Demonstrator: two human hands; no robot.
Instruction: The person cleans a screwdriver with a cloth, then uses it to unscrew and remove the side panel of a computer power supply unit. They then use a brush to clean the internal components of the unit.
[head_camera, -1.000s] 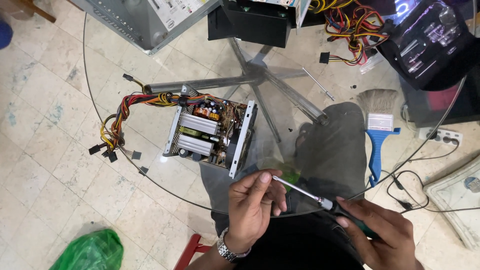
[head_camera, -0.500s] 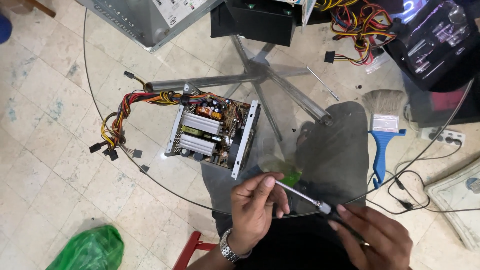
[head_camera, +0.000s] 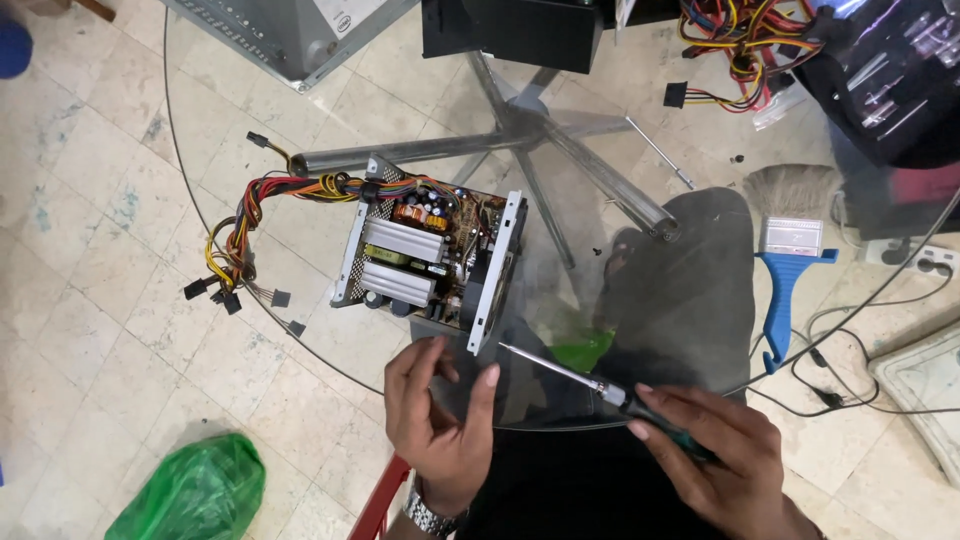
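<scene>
An opened power supply unit (head_camera: 425, 260) lies on the round glass table (head_camera: 250, 300), its circuit board and heat sinks exposed and a bundle of coloured wires (head_camera: 245, 235) trailing to its left. My right hand (head_camera: 715, 455) grips a screwdriver (head_camera: 590, 385) by its dark green handle; the metal tip touches the near corner of the unit's side plate. My left hand (head_camera: 440, 420) sits just below that corner, fingers curled near the shaft's tip, holding nothing that I can make out.
A blue-handled brush (head_camera: 785, 270) lies on the glass at right. Another wire harness (head_camera: 740, 40) and dark computer parts (head_camera: 890, 70) sit at the far edge, a grey case (head_camera: 290, 30) at top left. A green plastic bag (head_camera: 190, 490) lies on the tiled floor.
The screwdriver tip has moved left and up onto the unit's near corner. My left hand let go of the shaft and shifted left below the unit.
</scene>
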